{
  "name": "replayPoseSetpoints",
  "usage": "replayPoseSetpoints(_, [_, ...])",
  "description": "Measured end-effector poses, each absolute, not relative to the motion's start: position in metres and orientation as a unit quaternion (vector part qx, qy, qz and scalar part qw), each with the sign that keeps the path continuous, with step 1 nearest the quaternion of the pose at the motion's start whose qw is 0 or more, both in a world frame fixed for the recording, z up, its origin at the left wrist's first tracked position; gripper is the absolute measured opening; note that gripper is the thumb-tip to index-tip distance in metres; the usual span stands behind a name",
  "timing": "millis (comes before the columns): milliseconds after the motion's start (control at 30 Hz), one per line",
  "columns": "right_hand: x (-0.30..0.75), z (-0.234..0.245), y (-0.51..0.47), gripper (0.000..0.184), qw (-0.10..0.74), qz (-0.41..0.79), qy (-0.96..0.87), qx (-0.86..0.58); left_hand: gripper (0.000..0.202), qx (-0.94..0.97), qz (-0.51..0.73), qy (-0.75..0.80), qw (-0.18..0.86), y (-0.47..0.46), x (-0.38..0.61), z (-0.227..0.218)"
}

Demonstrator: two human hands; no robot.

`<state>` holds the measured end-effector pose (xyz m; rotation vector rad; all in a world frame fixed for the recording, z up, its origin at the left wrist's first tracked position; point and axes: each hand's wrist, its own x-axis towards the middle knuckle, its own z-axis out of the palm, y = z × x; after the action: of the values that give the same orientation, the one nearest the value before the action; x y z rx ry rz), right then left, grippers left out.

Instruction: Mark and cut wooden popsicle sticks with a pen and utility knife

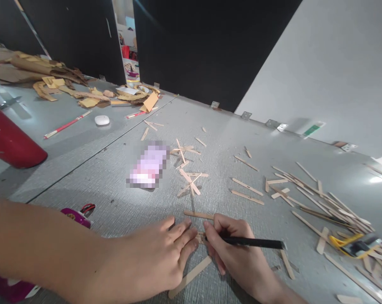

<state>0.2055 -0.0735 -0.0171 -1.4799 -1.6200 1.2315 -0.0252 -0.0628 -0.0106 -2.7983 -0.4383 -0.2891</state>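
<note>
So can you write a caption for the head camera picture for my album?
Left hand low over the gray table, right hand holding a slim black tool, wooden sticks scattered about.

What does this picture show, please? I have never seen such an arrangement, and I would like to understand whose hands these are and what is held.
There is no machine here, only a person's bare left hand and right hand. The one picture comes from a camera worn on that person's head, looking forward and down. The right hand holds a slim black pen-like tool; the left lies palm down near its tip. On the grey textured surface are many flat pale wooden sticks, a yellow-and-black tool and a small white rounded case. A pinkish pixelated patch hides something I cannot identify.
</note>
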Motion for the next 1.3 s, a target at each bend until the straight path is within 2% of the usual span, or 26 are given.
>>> replayPoseSetpoints(500, [0.205,-0.024,-0.073,0.052,0.297,0.468,-0.602,-0.575,0.042,-0.974,-0.095,-0.138,0.154,-0.060,-0.023,-0.001])
replayPoseSetpoints(867, [0.209,-0.021,-0.072,0.048,0.263,0.426,-0.646,-0.576,0.048,-0.969,-0.112,-0.148,0.162,-0.059,-0.023,0.003])
replayPoseSetpoints(1033, [0.207,-0.015,-0.073,0.047,0.269,0.429,-0.651,-0.565,0.039,-0.972,-0.099,-0.142,0.158,-0.060,-0.024,0.000])
replayPoseSetpoints(1300, [0.204,-0.009,-0.073,0.047,0.227,0.403,-0.653,-0.599,0.041,-0.974,-0.095,-0.140,0.151,-0.060,-0.025,0.000])
